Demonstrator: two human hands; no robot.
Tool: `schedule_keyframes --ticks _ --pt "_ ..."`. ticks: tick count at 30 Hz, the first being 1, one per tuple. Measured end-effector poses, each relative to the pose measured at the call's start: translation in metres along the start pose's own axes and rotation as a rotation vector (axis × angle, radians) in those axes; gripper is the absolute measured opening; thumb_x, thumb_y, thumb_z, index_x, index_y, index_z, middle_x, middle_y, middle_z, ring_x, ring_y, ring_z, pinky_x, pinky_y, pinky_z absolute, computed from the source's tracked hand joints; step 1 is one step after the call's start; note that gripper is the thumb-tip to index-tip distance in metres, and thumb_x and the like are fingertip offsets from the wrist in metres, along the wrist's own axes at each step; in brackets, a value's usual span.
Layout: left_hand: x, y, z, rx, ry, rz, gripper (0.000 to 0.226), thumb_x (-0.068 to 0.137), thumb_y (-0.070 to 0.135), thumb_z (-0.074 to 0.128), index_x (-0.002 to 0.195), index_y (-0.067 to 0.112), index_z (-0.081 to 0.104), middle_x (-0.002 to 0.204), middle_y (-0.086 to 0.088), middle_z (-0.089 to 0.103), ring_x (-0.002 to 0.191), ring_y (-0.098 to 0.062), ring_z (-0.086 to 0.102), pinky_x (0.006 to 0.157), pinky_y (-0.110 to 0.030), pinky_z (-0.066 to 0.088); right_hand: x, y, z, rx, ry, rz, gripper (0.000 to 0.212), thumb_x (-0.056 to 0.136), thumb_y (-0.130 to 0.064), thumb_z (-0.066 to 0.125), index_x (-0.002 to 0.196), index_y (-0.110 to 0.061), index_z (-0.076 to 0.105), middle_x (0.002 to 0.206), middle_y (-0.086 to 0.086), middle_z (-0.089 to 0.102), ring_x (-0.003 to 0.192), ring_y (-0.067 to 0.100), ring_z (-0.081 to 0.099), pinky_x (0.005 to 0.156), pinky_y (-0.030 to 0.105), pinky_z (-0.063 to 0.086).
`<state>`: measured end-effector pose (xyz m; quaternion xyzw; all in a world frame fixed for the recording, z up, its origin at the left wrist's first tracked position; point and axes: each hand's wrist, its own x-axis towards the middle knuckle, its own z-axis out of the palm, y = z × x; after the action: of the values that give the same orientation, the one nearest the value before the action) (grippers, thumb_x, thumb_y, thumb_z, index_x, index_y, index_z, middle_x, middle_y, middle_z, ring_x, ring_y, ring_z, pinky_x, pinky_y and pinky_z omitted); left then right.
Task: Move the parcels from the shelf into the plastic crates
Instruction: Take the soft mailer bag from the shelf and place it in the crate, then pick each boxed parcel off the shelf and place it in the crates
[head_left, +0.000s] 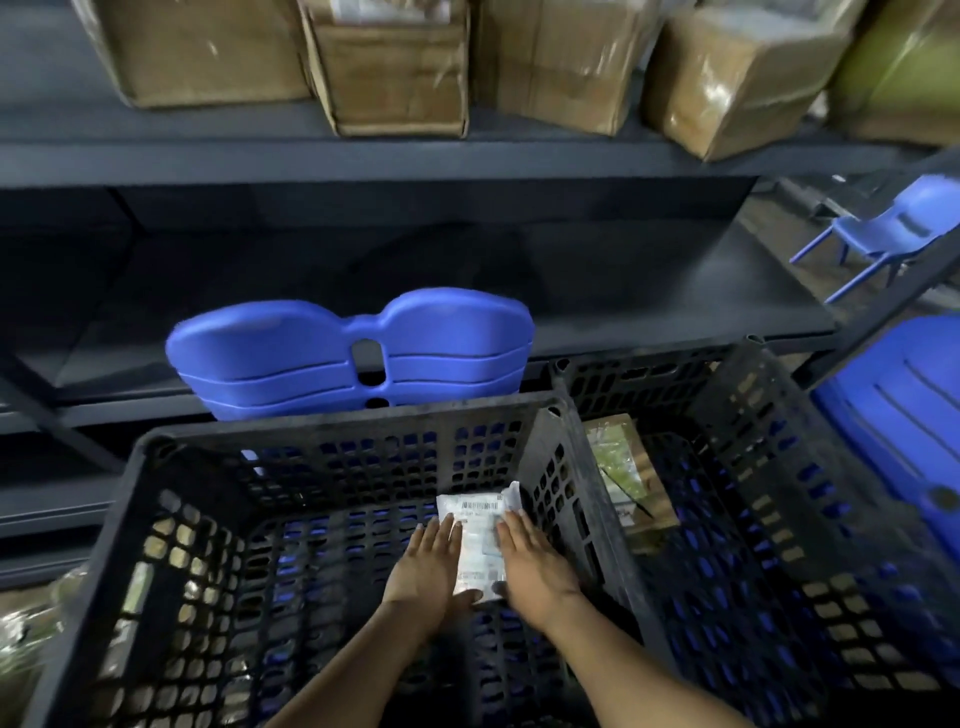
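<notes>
While flat hands press white parcel in left crate | right crate: brown parcel

Both crates are open at the top, so access is from above.

In the left crate, the floor left of the white parcel and nearer than it is free. The parcel lies in the far right corner, just beside the crate wall, with the left grip and right grip flat on its long edges.

The adjoining crate walls form a ridge between the two crates.

The right crate holds a brown parcel at its far left. The rest of its floor is free.

Stacked blue chair backs rise above the left crate's far rim and block a straight reach to the middle shelf. That shelf is open to their right.

Cardboard boxes line the upper shelf front.
</notes>
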<state>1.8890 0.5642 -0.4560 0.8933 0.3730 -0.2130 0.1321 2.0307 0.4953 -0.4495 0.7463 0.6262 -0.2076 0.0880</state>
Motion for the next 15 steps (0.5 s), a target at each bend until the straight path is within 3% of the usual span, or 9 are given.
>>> schedule_keyframes --ticks 4,9,12,15 --pt "-0.049 -0.002 -0.049 0.043 0.135 -0.014 0.08 0.096 0.057 0.024 0.152 0.005 -0.002 0.161 -0.009 -0.004 0.149 -0.023 -0.005 0.118 -0.036 -0.008 -0.037 -0.017 -0.051 -0.004 0.045 -0.064 0.073 0.101 -0.034 0.039 0.151 -0.004 -0.005 0.159 0.01 -0.015 0.147 0.023 -0.014 0.118 0.03 -0.002" --pt "-0.103 -0.01 -0.137 0.1 0.291 -0.038 0.09 0.081 0.061 -0.003 0.152 0.006 -0.001 0.161 -0.008 -0.003 0.149 -0.022 -0.004 0.114 -0.033 -0.014 -0.071 -0.033 -0.129 -0.06 0.193 -0.136 0.071 0.101 -0.038 0.034 0.152 -0.007 -0.004 0.16 0.009 -0.012 0.148 0.023 -0.011 0.113 0.03 -0.01" --pt "-0.124 -0.017 -0.192 0.117 0.343 -0.059 0.077 0.097 0.055 0.021 0.152 0.006 0.001 0.161 -0.008 0.003 0.149 -0.022 0.001 0.12 -0.036 -0.007 -0.083 -0.038 -0.181 -0.061 0.265 -0.136 0.071 0.1 -0.038 0.036 0.153 -0.007 0.0 0.16 0.009 -0.007 0.148 0.023 -0.007 0.118 0.032 -0.005" --pt "-0.139 -0.023 -0.24 0.13 0.429 -0.075 0.076 0.097 0.052 0.03 0.152 0.005 0.006 0.16 -0.009 0.012 0.148 -0.023 0.009 0.122 -0.036 -0.001 -0.09 -0.038 -0.225 -0.058 0.364 -0.114 0.071 0.099 -0.04 0.038 0.152 -0.007 0.005 0.161 0.01 0.001 0.148 0.023 -0.002 0.119 0.033 0.0"
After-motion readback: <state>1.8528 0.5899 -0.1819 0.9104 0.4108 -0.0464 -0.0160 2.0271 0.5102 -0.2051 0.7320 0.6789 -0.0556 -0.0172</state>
